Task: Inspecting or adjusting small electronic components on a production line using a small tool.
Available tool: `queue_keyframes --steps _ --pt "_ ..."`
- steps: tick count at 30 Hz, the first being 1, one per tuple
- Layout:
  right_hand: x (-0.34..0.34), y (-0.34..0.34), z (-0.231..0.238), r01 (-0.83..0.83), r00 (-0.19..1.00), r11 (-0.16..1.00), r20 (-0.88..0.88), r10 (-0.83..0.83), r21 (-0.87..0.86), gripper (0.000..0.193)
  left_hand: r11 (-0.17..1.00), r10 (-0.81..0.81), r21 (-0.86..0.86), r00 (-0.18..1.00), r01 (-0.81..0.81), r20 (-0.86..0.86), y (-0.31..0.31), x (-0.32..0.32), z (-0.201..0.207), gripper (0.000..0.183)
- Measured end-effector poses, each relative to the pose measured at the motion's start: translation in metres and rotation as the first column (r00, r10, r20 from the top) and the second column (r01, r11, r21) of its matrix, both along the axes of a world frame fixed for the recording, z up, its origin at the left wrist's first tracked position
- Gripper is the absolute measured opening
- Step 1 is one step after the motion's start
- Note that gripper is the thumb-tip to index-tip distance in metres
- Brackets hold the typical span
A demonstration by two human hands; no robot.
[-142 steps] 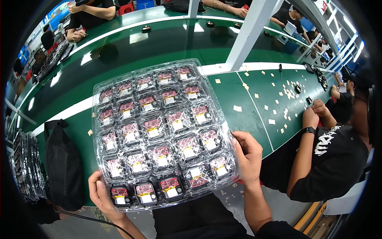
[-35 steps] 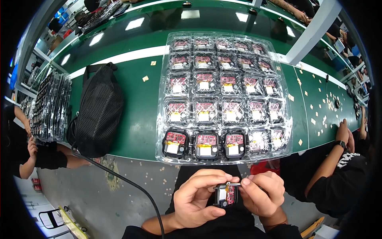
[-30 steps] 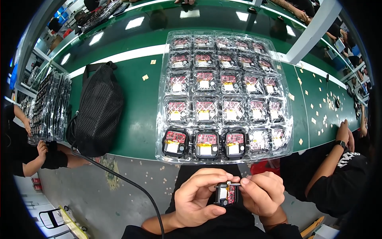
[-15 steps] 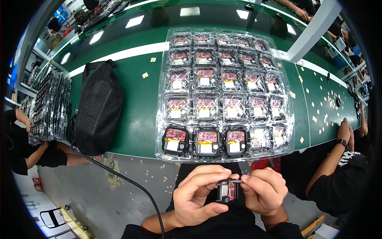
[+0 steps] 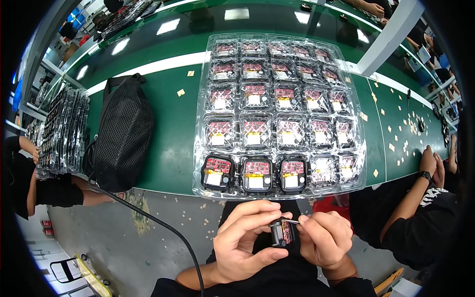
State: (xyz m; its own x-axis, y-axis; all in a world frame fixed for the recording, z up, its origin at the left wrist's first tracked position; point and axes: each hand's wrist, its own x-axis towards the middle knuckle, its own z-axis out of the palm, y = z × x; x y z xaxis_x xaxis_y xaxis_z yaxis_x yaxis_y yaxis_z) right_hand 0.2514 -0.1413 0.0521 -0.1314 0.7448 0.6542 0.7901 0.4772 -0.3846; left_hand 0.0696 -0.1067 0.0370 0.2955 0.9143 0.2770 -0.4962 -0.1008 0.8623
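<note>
Black bag (image 5: 123,133) on desk (image 5: 170,128), by front edge. Left hand (image 5: 237,247) has its fingers around a black-cased circuit unit (image 5: 282,234) just off that edge, underside hidden; thin silvery tool (image 5: 292,222) at its top, tip unclear, pinched in right hand (image 5: 327,240) fingers.

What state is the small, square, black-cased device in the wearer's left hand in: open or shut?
Open: the small, square, black-cased device in the left hand shows its red circuit board uncovered.
</note>
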Motion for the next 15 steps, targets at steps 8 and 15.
queue_keyframes --steps 8,15 --pt "0.0013 -0.0011 -0.0037 -0.032 0.999 0.999 -0.02 0.032 0.013 0.03 0.998 -0.018 -0.058 1.0 0.02 0.025 -0.0048 -0.0005 0.0015 0.055" --pt "0.0022 0.0011 -0.0044 -0.038 0.999 0.998 0.013 0.038 0.043 0.029 0.991 -0.061 -0.114 0.997 0.065 0.036 -0.0043 -0.0047 0.0046 0.055"
